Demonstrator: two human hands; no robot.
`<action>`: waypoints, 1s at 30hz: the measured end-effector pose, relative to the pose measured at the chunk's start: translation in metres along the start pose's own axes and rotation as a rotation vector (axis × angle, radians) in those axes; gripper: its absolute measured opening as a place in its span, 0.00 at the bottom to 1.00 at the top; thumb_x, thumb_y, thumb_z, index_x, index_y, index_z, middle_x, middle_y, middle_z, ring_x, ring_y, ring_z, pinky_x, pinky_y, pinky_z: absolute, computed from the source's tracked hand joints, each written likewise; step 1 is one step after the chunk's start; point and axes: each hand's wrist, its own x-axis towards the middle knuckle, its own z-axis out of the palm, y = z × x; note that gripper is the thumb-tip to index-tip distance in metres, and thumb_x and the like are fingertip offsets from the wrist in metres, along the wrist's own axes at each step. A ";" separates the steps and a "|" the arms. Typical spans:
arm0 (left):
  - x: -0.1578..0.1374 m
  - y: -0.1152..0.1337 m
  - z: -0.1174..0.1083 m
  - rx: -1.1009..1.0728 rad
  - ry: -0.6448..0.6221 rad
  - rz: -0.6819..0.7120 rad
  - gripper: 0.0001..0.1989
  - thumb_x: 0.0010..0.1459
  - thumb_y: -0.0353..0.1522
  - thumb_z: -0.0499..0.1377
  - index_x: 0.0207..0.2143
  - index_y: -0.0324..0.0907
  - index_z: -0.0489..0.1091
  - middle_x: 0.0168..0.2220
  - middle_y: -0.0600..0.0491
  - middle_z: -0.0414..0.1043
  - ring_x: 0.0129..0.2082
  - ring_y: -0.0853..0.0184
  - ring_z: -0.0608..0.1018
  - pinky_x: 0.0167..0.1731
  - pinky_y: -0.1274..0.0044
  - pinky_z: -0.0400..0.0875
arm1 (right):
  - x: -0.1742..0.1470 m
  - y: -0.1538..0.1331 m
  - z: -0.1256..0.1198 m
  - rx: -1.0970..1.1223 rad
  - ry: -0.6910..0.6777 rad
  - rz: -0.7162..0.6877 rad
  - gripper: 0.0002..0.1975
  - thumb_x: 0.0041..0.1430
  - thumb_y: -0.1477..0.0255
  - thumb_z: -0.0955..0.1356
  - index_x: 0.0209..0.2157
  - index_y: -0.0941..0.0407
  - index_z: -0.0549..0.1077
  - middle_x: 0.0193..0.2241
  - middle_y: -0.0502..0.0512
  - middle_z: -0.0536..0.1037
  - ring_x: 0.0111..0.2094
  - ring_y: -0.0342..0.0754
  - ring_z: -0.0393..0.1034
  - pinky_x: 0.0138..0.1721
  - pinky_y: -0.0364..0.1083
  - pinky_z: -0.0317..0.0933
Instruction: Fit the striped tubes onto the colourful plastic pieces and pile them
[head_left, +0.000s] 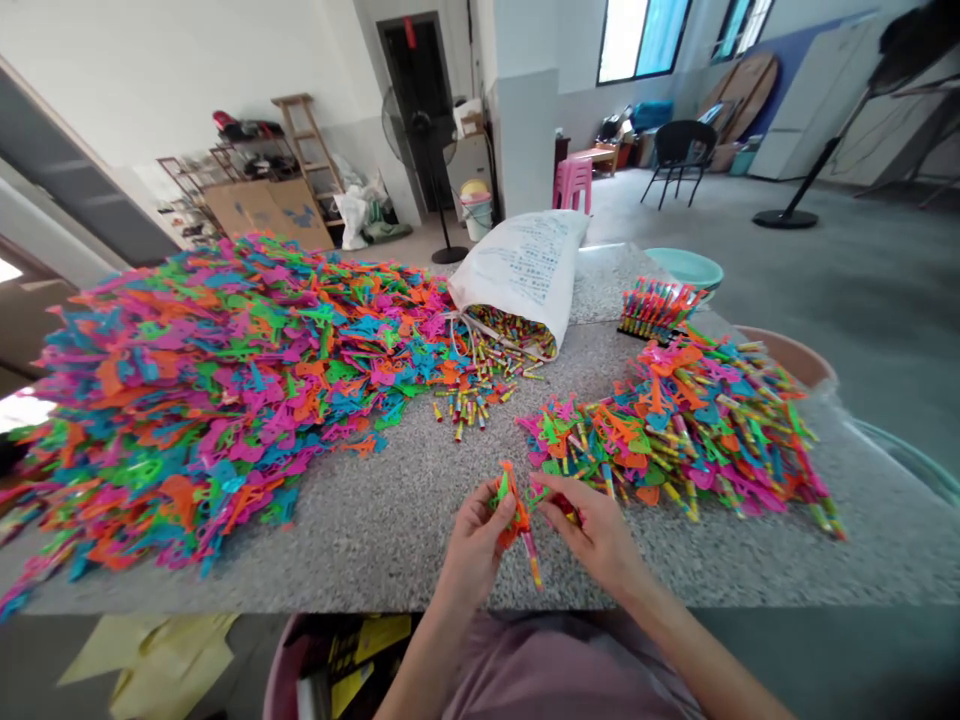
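My left hand [476, 535] is closed around several small plastic pieces [512, 510], orange and green, above the front of the speckled table. A striped yellow and pink tube [532, 560] sticks out below them toward me. Close by on the right, my right hand [589, 525] pinches a magenta and green plastic piece [538, 492], and a dark red and yellow tube end shows under its fingers. To the right lies a heap of plastic pieces with striped tubes attached [675, 420]. A much larger heap of loose colored plastic pieces [225, 390] covers the left side.
A white sack [525, 260] lies tipped over, spilling striped tubes [476, 395] onto the speckled table [390, 540]. Behind the right heap stands a rack of upright pieces [656, 308] near a teal basin [686, 268]. A pink tub [281, 665] sits below the front edge.
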 end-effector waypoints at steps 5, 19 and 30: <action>-0.003 0.001 0.018 -0.050 -0.075 -0.063 0.13 0.49 0.33 0.68 0.39 0.41 0.75 0.34 0.54 0.75 0.31 0.74 0.75 0.35 0.82 0.69 | 0.004 -0.008 -0.012 0.053 -0.004 -0.098 0.19 0.64 0.72 0.62 0.55 0.48 0.68 0.41 0.54 0.77 0.40 0.47 0.72 0.42 0.46 0.67; 0.002 -0.010 0.035 -0.156 -0.147 -0.212 0.13 0.47 0.33 0.69 0.36 0.40 0.74 0.29 0.56 0.73 0.25 0.76 0.73 0.29 0.84 0.68 | -0.012 -0.005 -0.028 0.127 0.049 -0.139 0.19 0.64 0.75 0.62 0.55 0.50 0.68 0.39 0.55 0.75 0.38 0.46 0.72 0.40 0.44 0.67; 0.006 -0.013 0.045 -0.265 -0.264 -0.266 0.14 0.45 0.38 0.70 0.29 0.38 0.72 0.17 0.61 0.58 0.16 0.80 0.60 0.18 0.87 0.61 | -0.022 -0.017 -0.036 0.156 0.077 -0.187 0.17 0.64 0.76 0.62 0.52 0.50 0.69 0.37 0.54 0.75 0.37 0.45 0.70 0.38 0.43 0.66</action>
